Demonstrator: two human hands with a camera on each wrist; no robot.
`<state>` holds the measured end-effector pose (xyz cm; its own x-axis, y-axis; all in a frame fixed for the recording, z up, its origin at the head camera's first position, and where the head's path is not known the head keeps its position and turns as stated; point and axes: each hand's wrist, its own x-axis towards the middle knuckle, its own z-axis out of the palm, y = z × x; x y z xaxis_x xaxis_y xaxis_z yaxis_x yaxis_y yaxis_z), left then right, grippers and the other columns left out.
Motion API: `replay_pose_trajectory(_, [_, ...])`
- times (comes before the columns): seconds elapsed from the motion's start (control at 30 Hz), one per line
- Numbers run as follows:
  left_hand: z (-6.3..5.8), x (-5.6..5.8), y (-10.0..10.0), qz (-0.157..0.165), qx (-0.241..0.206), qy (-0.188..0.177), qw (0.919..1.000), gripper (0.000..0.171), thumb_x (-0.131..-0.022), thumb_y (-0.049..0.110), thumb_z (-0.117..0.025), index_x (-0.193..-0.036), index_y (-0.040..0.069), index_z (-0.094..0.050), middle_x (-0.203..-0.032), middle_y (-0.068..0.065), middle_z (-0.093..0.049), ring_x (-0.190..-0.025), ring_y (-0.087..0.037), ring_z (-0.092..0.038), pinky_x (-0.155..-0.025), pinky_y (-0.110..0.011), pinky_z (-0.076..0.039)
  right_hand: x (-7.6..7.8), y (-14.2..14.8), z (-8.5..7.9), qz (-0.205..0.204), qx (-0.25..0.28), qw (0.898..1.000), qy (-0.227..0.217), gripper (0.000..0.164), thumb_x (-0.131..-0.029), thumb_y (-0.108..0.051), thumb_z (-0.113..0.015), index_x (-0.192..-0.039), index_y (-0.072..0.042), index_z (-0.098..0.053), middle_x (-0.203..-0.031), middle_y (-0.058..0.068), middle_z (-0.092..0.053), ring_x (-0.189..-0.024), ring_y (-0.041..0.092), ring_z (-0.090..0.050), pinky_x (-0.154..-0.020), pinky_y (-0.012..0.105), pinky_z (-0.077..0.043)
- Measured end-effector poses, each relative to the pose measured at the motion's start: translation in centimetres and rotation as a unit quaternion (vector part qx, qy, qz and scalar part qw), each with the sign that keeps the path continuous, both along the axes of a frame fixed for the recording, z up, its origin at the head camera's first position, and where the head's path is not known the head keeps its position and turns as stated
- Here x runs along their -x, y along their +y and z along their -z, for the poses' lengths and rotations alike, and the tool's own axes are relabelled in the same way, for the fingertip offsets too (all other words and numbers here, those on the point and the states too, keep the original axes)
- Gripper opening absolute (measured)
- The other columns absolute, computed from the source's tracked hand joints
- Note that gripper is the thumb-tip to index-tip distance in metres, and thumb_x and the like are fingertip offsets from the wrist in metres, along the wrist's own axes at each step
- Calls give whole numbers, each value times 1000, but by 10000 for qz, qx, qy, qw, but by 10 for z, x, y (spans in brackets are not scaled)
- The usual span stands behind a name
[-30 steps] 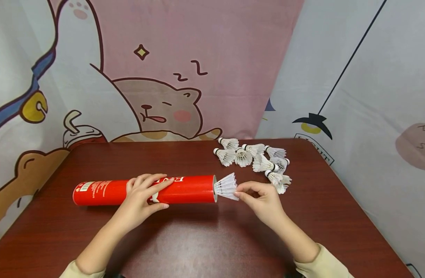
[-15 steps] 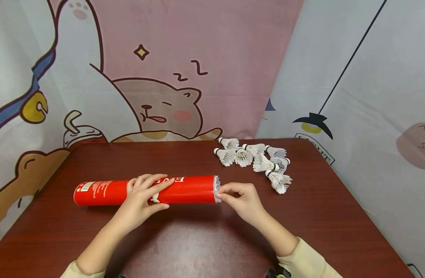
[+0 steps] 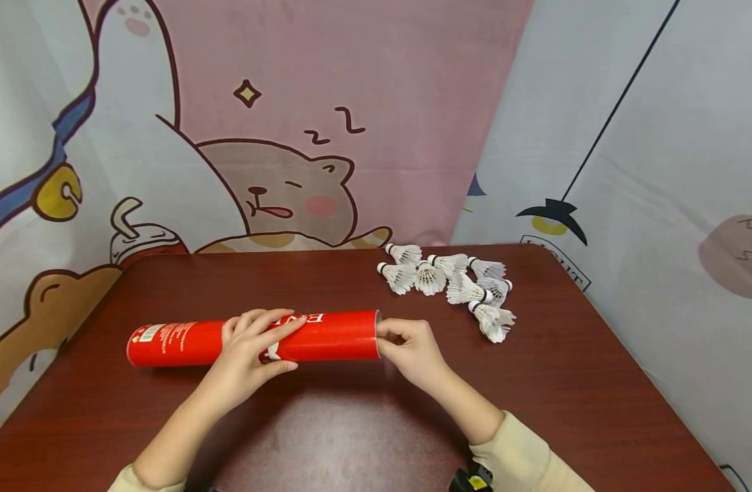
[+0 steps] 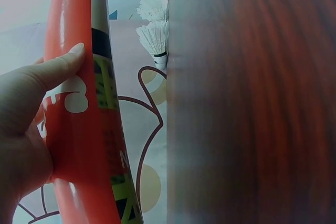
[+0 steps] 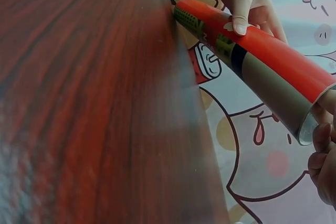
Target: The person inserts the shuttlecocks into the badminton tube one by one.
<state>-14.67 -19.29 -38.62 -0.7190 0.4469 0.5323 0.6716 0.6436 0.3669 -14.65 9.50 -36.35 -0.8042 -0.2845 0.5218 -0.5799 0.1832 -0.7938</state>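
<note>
A red shuttlecock tube (image 3: 341,336) lies sideways over the table, its mouth facing right. My left hand (image 3: 248,345) grips it around the middle, fingers over the top and thumb along the near side; the left wrist view shows the thumb (image 4: 60,69) across the tube's wall. At the mouth, my right hand (image 3: 415,347) has its thumb and index fingertips inside the rim, still in a pinching shape. The shuttlecock it pinched is hidden within the tube. In the right wrist view the right fingers (image 5: 321,139) overlap the tube's rim (image 5: 306,129).
Several white feather shuttlecocks (image 3: 429,277) lie in a loose group at the back right of the brown table (image 3: 326,437). The nearest shuttlecock (image 3: 494,321) lies right of the tube's mouth. A cartoon-printed cloth (image 3: 412,123) hangs behind the table edge.
My right hand has moved left, pushing the shuttlecock from the tube's mouth fully inside, and its fingertips have followed past the rim. The left hand has kept its grip on the tube.
</note>
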Motion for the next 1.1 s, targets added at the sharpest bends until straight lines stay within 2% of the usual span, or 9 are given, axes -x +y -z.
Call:
replay_pose_trajectory(0.17, [0,0,0,-56,9,2,10000,77,-63,17,-89,-133,27,-59,-132,-5,-52,-118,-27,-38,-90,-56,-18,0,-1,0,112,-105,9998,-88,18,-71,21,-62,-75,5,-69,-59,9,-60,-50,6,-44,-47,19,-36])
replay_pose_trajectory(0.33, [1,1,0,-82,17,6,10000,77,-63,18,-89,-133,27,-59,-131,-6,-53,-118,-27,-38,-90,-55,-18,-1,6,-2,177,-160,9997,-105,14,-72,16,-70,-78,3,-71,-68,9,-66,-53,7,-47,-48,21,-39])
replay_pose_trajectory(0.53, [1,1,-1,-94,21,12,10000,77,-63,18,-89,-133,27,-59,-131,-5,-53,-118,-27,-38,-89,-54,-19,-1,23,-3,271,-234,9993,129,14,-72,10,-76,-83,3,-72,-74,10,-69,-54,10,-49,-48,23,-41])
replay_pose_trajectory(0.77, [2,1,-1,-56,18,-24,10000,77,-63,18,-89,-134,27,-59,-131,-6,-53,-118,-27,-38,-89,-55,-18,-3,50,0,690,-433,9966,110,16,-73,9,-77,-85,-1,-73,-80,10,-70,-58,9,-54,-49,25,-43])
replay_pose_trajectory(1.1, [2,2,-1,-55,20,-26,10000,77,-63,19,-89,-133,27,-59,-132,-3,-52,-118,-27,-38,-89,-55,-18,0,91,4,1216,-454,9912,252,17,-72,11,-76,-86,3,-71,-64,5,-62,-52,10,-48,-47,24,-39])
